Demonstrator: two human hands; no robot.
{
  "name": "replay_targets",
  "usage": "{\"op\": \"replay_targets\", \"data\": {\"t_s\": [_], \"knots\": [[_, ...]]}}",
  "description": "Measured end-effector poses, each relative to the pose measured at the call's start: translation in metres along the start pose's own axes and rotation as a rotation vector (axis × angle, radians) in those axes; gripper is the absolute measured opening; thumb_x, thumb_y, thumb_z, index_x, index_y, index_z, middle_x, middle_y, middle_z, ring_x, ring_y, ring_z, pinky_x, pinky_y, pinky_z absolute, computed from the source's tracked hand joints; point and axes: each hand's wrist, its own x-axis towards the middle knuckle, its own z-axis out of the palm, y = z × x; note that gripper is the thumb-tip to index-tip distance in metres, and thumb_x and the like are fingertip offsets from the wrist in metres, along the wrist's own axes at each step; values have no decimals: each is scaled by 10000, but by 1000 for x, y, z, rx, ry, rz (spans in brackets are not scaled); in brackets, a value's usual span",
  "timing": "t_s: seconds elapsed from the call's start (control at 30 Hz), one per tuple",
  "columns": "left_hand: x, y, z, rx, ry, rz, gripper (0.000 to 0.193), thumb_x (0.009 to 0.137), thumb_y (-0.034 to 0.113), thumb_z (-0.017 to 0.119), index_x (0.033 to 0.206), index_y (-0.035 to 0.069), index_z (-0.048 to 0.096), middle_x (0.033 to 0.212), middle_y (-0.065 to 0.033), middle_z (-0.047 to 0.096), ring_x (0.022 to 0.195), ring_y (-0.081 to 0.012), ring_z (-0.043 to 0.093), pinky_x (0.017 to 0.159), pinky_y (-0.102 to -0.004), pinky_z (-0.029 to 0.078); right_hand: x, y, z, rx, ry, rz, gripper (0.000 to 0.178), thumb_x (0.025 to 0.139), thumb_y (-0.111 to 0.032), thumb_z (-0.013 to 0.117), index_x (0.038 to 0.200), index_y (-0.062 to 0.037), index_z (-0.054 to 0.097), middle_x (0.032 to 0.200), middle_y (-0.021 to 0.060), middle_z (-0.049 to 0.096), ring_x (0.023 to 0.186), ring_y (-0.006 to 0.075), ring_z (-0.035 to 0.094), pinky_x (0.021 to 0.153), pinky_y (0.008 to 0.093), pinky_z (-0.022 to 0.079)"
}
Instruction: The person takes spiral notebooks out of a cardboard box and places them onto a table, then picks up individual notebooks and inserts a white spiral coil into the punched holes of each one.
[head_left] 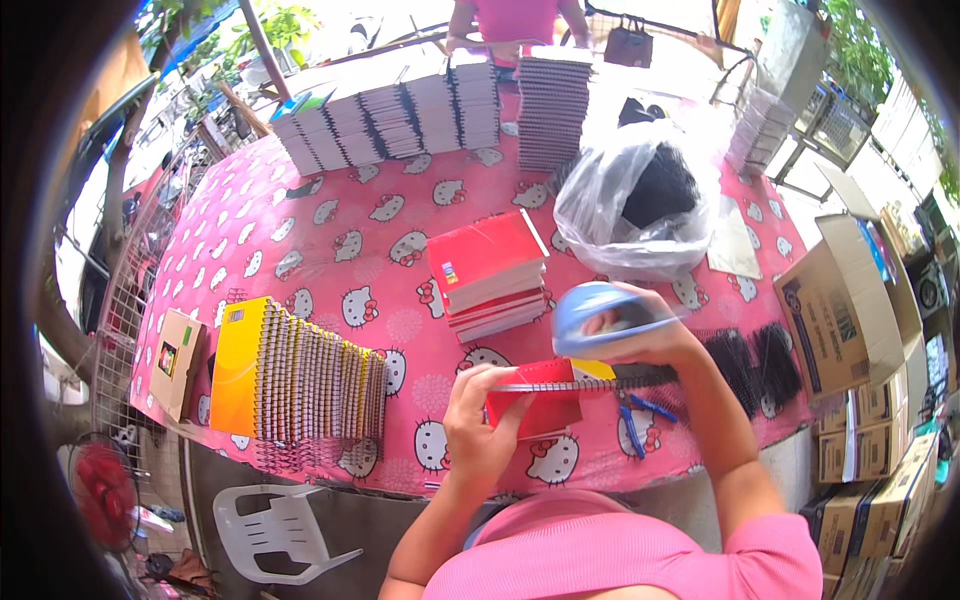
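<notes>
My left hand (478,425) pinches the left end of a red notebook (535,410), held with its punched edge up. A dark spiral coil (645,379) runs along that edge and sticks out past its right end. My right hand (645,338) is wrapped round a light-blue rounded tool (571,322) with a looped handle, just above the coil. The tool is blurred, so its exact kind is unclear. Beneath, a patch of yellow cover (594,369) shows. Blue-handled pliers (632,432) lie right of the notebook.
A stack of red notebooks (487,262) stands ahead, yellow spiral notebooks (305,372) at left, taller notebook piles (400,115) behind. At right are black coils (752,365), a plastic bag (625,225) and a cardboard box (835,310). Another person (520,20) stands across the table.
</notes>
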Motion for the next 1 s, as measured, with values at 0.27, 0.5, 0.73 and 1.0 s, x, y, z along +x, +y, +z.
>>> {"op": "replay_targets", "data": {"t_s": [0.27,0.5,0.73,1.0], "knots": [[-6,-16,-6,-382,84,-136,320,838,-100,661,1143,-13,613,1055,-82,671,917,-107,628,834,-240,505,12,-7,12,579,-13,-253,327,708,-96,761,991,-33,611,866,59,661,796,194,639,755,330,529],[-10,-23,-13,-336,84,-78,302,806,-169,634,1063,-15,677,1061,-112,672,964,-150,641,862,-273,535,13,-12,22,430,-8,-211,362,661,-112,799,928,-41,565,887,70,656,864,226,660,751,372,520],[7,-10,-7,-614,-104,-59,307,760,-135,713,1003,33,630,962,-122,679,898,-191,673,755,-277,565,-23,106,69,-562,432,358,440,689,-269,782,1044,-93,589,1111,111,589,1056,335,560,803,450,483],[-21,11,-11,157,-64,513,286,690,-43,812,927,18,664,902,-131,681,826,-195,680,656,-290,566,-151,43,130,-471,270,388,691,709,-385,762,1233,-4,521,1278,200,472,1172,371,444,981,493,369]]}}
